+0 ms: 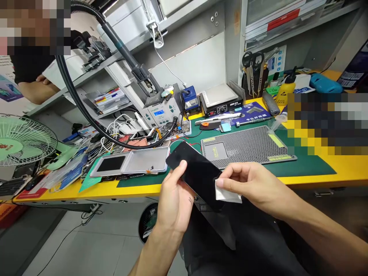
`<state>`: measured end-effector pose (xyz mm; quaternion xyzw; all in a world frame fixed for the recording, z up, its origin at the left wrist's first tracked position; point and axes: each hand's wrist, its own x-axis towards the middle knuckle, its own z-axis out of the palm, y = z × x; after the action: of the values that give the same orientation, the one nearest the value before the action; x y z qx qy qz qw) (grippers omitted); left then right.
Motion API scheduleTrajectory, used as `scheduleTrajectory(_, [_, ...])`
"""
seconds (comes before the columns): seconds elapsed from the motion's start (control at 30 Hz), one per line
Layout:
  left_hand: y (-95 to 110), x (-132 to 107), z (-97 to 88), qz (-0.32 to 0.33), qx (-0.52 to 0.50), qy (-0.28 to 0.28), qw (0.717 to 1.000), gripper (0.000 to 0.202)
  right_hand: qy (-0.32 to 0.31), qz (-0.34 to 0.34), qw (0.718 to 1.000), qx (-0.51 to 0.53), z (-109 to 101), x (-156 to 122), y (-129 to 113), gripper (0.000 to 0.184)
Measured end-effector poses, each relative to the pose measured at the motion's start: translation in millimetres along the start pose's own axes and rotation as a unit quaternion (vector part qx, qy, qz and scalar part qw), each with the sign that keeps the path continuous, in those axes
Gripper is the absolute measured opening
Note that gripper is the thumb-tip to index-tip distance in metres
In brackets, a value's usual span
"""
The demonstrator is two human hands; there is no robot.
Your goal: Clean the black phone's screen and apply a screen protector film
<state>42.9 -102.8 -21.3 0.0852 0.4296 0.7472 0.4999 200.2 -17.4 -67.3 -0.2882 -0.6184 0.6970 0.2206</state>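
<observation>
A black smartphone (198,172) is tilted in front of me, its dark screen facing up. My left hand (176,199) grips it along the left edge, with the thumb resting on the glass near the upper end. In my right hand (250,184) a small white wiping cloth (227,193) is pinched between thumb and fingers, against the phone's right edge near its lower end. Just beyond the phone lies a grey perforated work mat (247,143) on the green desk mat (313,166). An open shallow plastic case (145,160) stands left of the phone.
A soldering-station-like unit (162,113) with a thick black hose (86,119) arching over the desk stands at the back. Scissors and tweezers fill a holder (253,78). A green fan (25,140) is at left, near a person with folded arms (40,90). A bin (148,222) sits below.
</observation>
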Motion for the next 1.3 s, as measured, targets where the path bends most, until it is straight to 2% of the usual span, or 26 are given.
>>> scheduleTrajectory(0.13, [26.6, -0.7, -21.0, -0.056, -0.017, -0.092, 0.994, 0.049, -0.061, 0.008, 0.998, 0.029, -18.0, 4.5, -9.9, 0.032])
scheduleTrajectory(0.2, [45.1, 8.3, -37.1, -0.114, 0.037, -0.139, 0.983, 0.065, -0.110, 0.016, 0.994, 0.012, -27.3, 5.5, -19.7, 0.030])
scheduleTrajectory(0.23, [54.1, 15.2, -44.0, -0.138, 0.095, -0.174, 0.970, 0.072, -0.136, 0.021, 0.990, -0.007, -30.8, 6.2, -25.9, 0.029])
scheduleTrajectory(0.3, [68.5, 30.9, -51.7, -0.202, 0.246, -0.271, 0.908, 0.079, -0.187, 0.032, 0.980, -0.065, -33.5, 7.7, -39.2, 0.028])
scheduleTrajectory(0.37, [75.7, 44.2, -48.7, -0.263, 0.334, -0.324, 0.845, 0.071, -0.228, 0.028, 0.962, -0.145, -29.2, 9.4, -51.3, 0.026])
scheduleTrajectory(0.43, [75.6, 50.5, -36.9, -0.309, 0.402, -0.361, 0.783, 0.057, -0.252, 0.018, 0.942, -0.219, -19.5, 11.0, -59.8, 0.020])
scheduleTrajectory(0.53, [68.2, 45.9, -15.8, -0.306, 0.499, -0.406, 0.702, 0.030, -0.270, 0.016, 0.926, -0.264, -6.1, 11.0, -66.2, 0.014])
scheduleTrajectory(0.6, [63.7, 37.9, -7.5, -0.279, 0.539, -0.422, 0.673, 0.041, -0.280, 0.021, 0.923, -0.264, -6.7, 7.5, -69.6, 0.016])
scheduleTrajectory(0.67, [61.5, 30.1, -5.6, -0.262, 0.563, -0.430, 0.656, 0.046, -0.265, 0.013, 0.934, -0.240, -18.1, 0.2, -74.3, 0.021])
scheduleTrajectory(0.7, [61.1, 26.8, -6.5, -0.254, 0.573, -0.430, 0.650, 0.045, -0.237, -0.002, 0.945, -0.225, -26.9, -4.6, -76.8, 0.023])
scheduleTrajectory(0.77, [61.0, 21.6, -10.1, -0.236, 0.591, -0.427, 0.642, 0.046, -0.134, -0.047, 0.968, -0.209, -45.7, -14.7, -80.4, 0.028])
scheduleTrajectory(0.83, [60.6, 17.4, -13.7, -0.213, 0.611, -0.422, 0.634, 0.048, -0.015, -0.067, 0.972, -0.226, -58.0, -23.5, -79.2, 0.034])
scheduleTrajectory(0.9, [59.3, 13.2, -15.6, -0.193, 0.633, -0.415, 0.624, 0.046, 0.063, -0.047, 0.969, -0.235, -57.6, -29.6, -72.4, 0.040])
scheduleTrajectory(0.97, [57.1, 8.8, -15.4, -0.187, 0.644, -0.411, 0.618, 0.042, 0.098, -0.026, 0.970, -0.219, -45.0, -32.8, -62.8, 0.041])
scheduleTrajectory(1.07, [53.5, 2.9, -13.4, -0.199, 0.639, -0.411, 0.619, 0.033, 0.095, -0.025, 0.979, -0.176, -18.0, -33.7, -52.5, 0.034])
scheduleTrajectory(1.2, [51.1, -0.7, -11.7, -0.204, 0.635, -0.414, 0.619, 0.036, -0.011, -0.015, 0.985, -0.171, 2.0, -32.4, -54.4, 0.028])
scheduleTrajectory(1.3, [50.9, -2.7, -11.6, -0.189, 0.649, -0.412, 0.611, 0.042, -0.076, -0.021, 0.968, -0.239, 3.6, -30.7, -60.7, 0.022])
